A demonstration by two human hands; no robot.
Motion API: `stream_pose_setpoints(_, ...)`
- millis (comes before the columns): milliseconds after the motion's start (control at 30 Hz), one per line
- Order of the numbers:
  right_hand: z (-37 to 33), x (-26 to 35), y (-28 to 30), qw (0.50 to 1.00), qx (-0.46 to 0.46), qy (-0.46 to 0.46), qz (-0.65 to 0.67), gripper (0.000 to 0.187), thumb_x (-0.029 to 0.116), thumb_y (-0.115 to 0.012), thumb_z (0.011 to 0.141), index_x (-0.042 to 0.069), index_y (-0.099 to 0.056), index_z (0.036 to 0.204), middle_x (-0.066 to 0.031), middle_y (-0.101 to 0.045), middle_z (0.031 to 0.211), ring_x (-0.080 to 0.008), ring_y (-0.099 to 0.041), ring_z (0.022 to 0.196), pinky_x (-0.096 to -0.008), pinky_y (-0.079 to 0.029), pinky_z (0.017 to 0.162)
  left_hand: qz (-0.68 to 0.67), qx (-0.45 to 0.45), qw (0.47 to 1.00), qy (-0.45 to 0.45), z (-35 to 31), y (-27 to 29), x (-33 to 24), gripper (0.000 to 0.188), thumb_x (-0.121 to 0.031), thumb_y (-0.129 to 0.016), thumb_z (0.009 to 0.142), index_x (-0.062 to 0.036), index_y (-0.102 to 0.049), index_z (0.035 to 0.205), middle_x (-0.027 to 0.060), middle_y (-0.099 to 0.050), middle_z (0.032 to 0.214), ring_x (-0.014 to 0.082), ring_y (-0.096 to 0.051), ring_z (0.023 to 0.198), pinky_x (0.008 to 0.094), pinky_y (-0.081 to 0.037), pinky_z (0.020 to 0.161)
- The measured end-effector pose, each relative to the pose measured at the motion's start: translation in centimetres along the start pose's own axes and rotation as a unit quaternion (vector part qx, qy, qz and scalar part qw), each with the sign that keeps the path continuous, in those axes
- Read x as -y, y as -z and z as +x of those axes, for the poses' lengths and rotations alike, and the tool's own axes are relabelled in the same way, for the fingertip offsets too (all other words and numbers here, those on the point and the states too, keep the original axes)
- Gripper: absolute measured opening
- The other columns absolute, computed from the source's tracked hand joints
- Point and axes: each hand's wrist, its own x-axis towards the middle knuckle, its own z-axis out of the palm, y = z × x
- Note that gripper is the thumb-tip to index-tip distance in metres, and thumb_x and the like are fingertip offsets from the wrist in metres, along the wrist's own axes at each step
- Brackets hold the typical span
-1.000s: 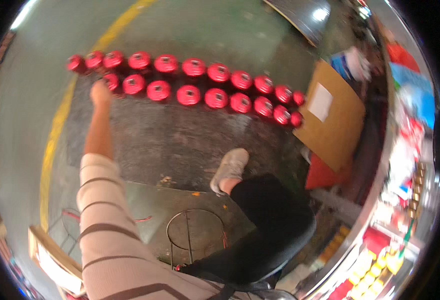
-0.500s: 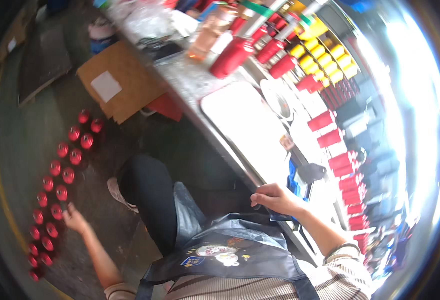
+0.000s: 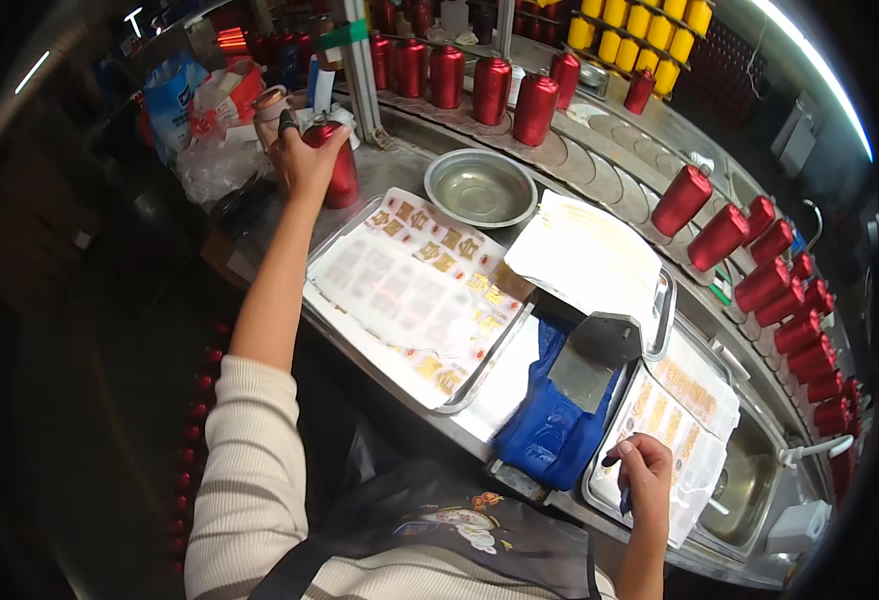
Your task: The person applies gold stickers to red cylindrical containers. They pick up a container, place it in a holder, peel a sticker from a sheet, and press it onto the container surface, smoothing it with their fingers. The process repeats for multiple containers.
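Note:
My left hand (image 3: 305, 160) reaches to the far left of the bench, with a dark cover on one fingertip. Its thumb and fingers are spread over the upper side of a standing red bottle (image 3: 342, 180), and its thumb seems to touch it. Over a tray with gold-printed sheets (image 3: 660, 415), my right hand (image 3: 645, 470) has its fingers curled together. Dark bits show at those fingertips; whether they are finger covers or a small held tool I cannot make out. Between the trays, a blue cloth (image 3: 550, 425) lies under a grey metal plate (image 3: 600, 360).
A larger tray holds gold-printed transfer sheets (image 3: 410, 290). Behind it stand a metal bowl (image 3: 482, 190) and white paper (image 3: 590, 255). Red bottles (image 3: 537, 110) line a curved conveyor (image 3: 600, 180). A sink (image 3: 750, 490) is at right; more red bottles (image 3: 196, 432) stand on the floor.
My left hand has come up from the floor bottles to the red bottle on the bench. My right hand has left the bench edge for the right tray. The view has turned toward the bench.

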Motion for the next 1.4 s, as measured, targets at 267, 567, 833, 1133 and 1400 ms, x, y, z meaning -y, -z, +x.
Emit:
stream_pose_setpoints(267,3.4,-5.1,3.6,0.992,-0.041,0.102,0.065,0.022,0.016,-0.060,0.096,0.001,-0.065,0.081,-0.0067,-0.068,0.072,-0.0019,-0.041,0.047,-0.0202,-0.031,0.044,0.123,0.010,0.992,0.018,0.2,-1.7,1.3,0.083,-0.051,-0.089,0.057,0.0048,-0.055,0.109,0.0318,-0.058,0.117,0.0467,-0.052,0.116,0.0526,-0.039,0.103)
stream_pose_setpoints(567,3.7,-1.8,-0.4,0.908,-0.082,0.358,-0.202,0.061,0.017,-0.080,0.078,0.010,-0.059,0.134,-0.0159,-0.064,0.097,-0.0214,-0.060,0.065,-0.0330,-0.048,0.055,-0.392,0.381,0.835,0.067,-10.5,13.2,-18.3,0.045,-0.018,-0.081,0.079,-0.0025,-0.057,0.113,0.0061,-0.065,0.101,0.0135,-0.065,0.087,0.0290,-0.054,0.081)
stream_pose_setpoints(833,1.8,-7.0,-1.5,0.911,0.027,0.400,-0.093,0.112,0.025,-0.088,0.071,0.007,-0.020,0.158,-0.0219,-0.059,0.119,-0.0298,-0.067,0.085,-0.0351,-0.055,0.068,-0.361,0.784,0.478,0.161,-21.2,11.0,-29.4,0.077,-0.042,-0.082,0.080,0.0026,-0.046,0.132,0.0132,-0.060,0.120,0.0173,-0.057,0.114,0.0317,-0.047,0.097)
stream_pose_setpoints(1133,-0.9,-8.6,-1.3,0.924,-0.106,0.301,-0.210,0.106,0.030,-0.088,0.065,0.000,-0.034,0.151,-0.0178,-0.063,0.104,-0.0333,-0.063,0.083,-0.0390,-0.053,0.067,-0.362,0.721,0.539,0.242,-29.2,9.5,-29.2,0.070,-0.034,-0.087,0.073,-0.0024,-0.047,0.121,0.0133,-0.062,0.112,0.0190,-0.063,0.103,0.0351,-0.053,0.091)
stream_pose_setpoints(1400,3.1,-9.4,-0.8,0.907,-0.100,0.309,-0.267,0.106,0.029,-0.086,0.068,-0.003,-0.030,0.151,-0.0177,-0.057,0.096,-0.0362,-0.061,0.085,-0.0435,-0.051,0.068,-0.241,0.669,0.703,0.017,-29.8,6.5,-30.5,0.085,-0.054,-0.084,0.071,0.0048,-0.044,0.118,0.0259,-0.064,0.111,0.0345,-0.067,0.102,0.0389,-0.053,0.089)
